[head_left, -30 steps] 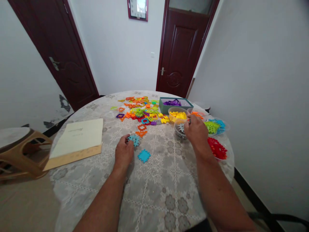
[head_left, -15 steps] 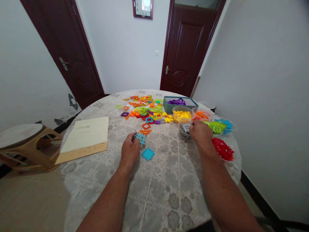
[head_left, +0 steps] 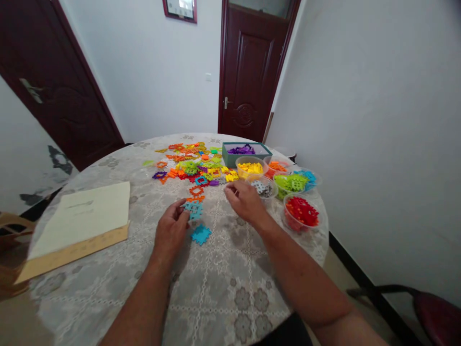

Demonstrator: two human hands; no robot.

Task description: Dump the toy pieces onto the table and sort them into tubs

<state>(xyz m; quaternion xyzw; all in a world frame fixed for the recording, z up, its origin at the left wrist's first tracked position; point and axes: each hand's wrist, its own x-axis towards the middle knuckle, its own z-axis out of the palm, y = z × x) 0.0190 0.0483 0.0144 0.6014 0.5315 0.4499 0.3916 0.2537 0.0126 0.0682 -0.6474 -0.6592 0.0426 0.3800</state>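
My left hand (head_left: pixel 172 224) pinches the left edge of a light blue lattice-like interlocking plastic piece (head_left: pixel 195 210) between thumb and fingers. Just below it, a solid blue square piece (head_left: pixel 200 234) with toothed edges lies flat on the patterned tablecloth. Orange toothed pieces (head_left: pixel 196 191) lie beyond the lattice one. My right hand (head_left: pixel 247 199) is over the table, left of a clear bowl of grey pieces (head_left: pixel 264 187). Its fingers point left, slightly apart, and nothing shows in them.
A mixed heap of coloured pieces (head_left: pixel 190 167) spreads across the table's far side. At right stand a green box (head_left: pixel 230 161) with purple pieces and clear bowls of yellow (head_left: pixel 250 168), orange (head_left: pixel 276 166), lime and blue, and red pieces (head_left: pixel 301 211). Paper on cardboard (head_left: pixel 82 206) lies at left.
My right hand has left the grey pieces' bowl and moved left; the grey piece at its fingers is no longer seen there. My left hand keeps the light blue piece. The view has turned right.
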